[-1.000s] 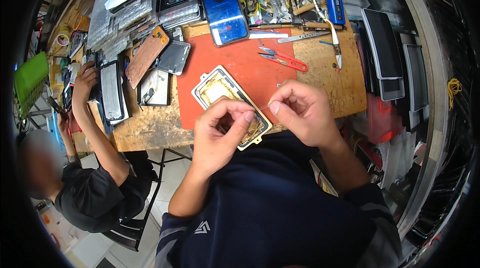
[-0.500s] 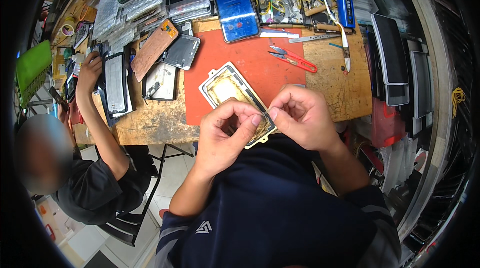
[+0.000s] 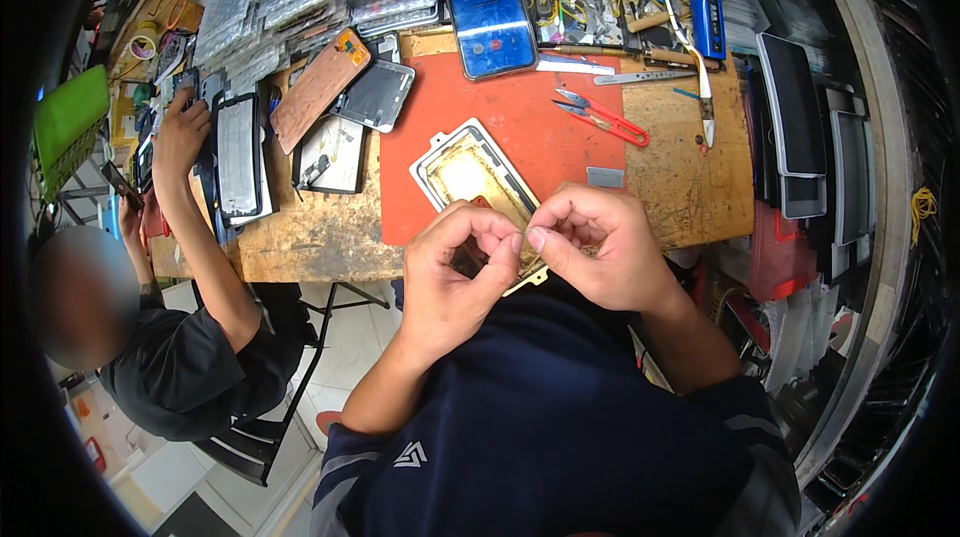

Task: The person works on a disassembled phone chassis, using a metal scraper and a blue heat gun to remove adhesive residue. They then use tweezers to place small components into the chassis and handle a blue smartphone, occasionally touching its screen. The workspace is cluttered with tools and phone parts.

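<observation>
Over the front edge of the bench, my left hand (image 3: 452,277) and my right hand (image 3: 605,252) meet with fingertips almost touching. Thumb and forefinger are pinched together on each; whatever sits between them is too small or hidden to make out. Just beneath them lies a shallow rectangular frame (image 3: 441,163) with a pale rim, dark inner edging and a gold-coloured inside. Small tabs stick out at its corners. It rests slantwise on an orange-red mat (image 3: 560,167), its near end projecting past the bench edge and partly covered by my hands.
Red-handled snips (image 3: 600,117) and a metal ruler (image 3: 575,66) lie on the mat's far part. A lit phone (image 3: 489,12) stands behind it. Phone parts (image 3: 320,87) are stacked leftward. Another person's hand (image 3: 181,132) works at the left; upright panels (image 3: 790,102) line the right.
My pinched fingertips have come closer together. The bench and its things appear shifted slightly right in the picture, and more of a small grey piece shows at the mat's right edge.
</observation>
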Demonstrator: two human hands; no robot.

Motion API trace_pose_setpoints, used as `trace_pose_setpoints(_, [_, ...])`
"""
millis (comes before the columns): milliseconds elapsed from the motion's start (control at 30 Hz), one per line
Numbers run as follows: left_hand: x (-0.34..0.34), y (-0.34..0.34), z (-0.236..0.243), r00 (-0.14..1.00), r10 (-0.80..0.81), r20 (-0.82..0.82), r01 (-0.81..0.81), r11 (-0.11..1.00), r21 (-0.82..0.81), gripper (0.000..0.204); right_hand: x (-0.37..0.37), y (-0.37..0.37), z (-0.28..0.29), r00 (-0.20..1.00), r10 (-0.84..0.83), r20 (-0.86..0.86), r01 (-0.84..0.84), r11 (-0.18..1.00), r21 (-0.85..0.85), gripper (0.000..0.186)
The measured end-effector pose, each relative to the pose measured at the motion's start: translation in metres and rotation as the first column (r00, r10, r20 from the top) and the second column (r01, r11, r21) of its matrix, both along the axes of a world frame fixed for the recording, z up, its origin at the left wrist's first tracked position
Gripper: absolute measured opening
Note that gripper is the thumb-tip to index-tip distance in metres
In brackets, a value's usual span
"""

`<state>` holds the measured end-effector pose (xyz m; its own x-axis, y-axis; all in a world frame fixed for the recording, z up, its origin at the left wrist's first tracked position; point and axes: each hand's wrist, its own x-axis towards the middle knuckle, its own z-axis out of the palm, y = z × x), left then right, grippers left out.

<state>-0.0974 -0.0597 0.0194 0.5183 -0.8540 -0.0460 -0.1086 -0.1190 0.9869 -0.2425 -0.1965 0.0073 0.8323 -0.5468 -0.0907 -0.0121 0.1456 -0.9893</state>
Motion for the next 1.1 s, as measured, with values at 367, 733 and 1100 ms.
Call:
trace_pose_setpoints(367, [0.012, 0.004, 0.003, 0.933, -0.052, -0.357, 0.053, 0.999, -0.009, 0.006, 0.002, 0.001, 0.003, 0.999, 0.007, 0.043, -0.019, 0.958, 0.285, 0.005])
trace_pose_setpoints(733, [0.019, 0.005, 0.002, 0.889, -0.158, -0.43, 0.151, 0.987, -0.049, 0.006, 0.001, -0.001, 0.009, 0.998, 0.062, 0.01, -0.062, 0.996, 0.069, 0.008])
trace_pose_setpoints(1100, [0.026, 0.009, 0.005, 0.825, -0.23, -0.516, 0.204, 0.973, -0.106, 0.008, -0.004, -0.004, 0.01, 0.99, 0.131, 0.048, -0.133, 0.99, 0.04, 0.004])
